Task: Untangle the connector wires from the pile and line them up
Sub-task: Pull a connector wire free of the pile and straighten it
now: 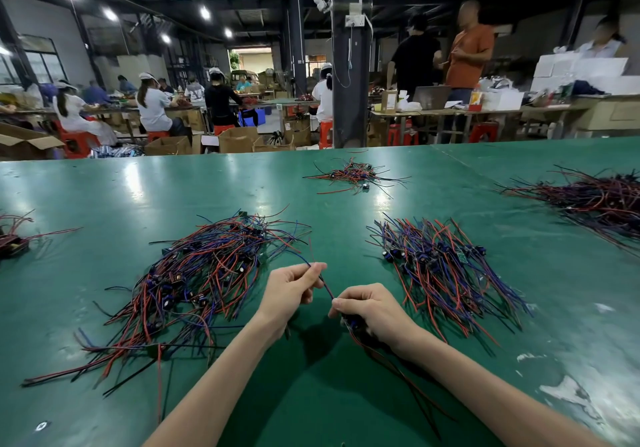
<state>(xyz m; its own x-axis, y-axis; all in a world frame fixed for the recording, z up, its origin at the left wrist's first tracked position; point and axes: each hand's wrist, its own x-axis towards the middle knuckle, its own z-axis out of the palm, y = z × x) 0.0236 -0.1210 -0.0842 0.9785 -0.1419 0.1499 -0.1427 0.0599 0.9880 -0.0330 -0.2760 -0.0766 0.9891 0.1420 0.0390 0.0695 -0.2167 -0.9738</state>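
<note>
A tangled pile of red, blue and black connector wires (204, 280) lies on the green table (329, 394) left of my hands. A straighter lined-up bundle (443, 273) lies to the right. My left hand (294, 290) pinches a thin blue and red wire pair (327, 287) between thumb and fingers. That wire runs down to my right hand (370, 308), which grips a small connector part with dark wires (408, 380) trailing toward me under my forearm.
A smaller wire heap (353, 174) lies farther back in the middle. A large dark bundle (595, 200) sits at the far right and another (14, 235) at the left edge. Seated workers, benches and cardboard boxes fill the hall beyond the table.
</note>
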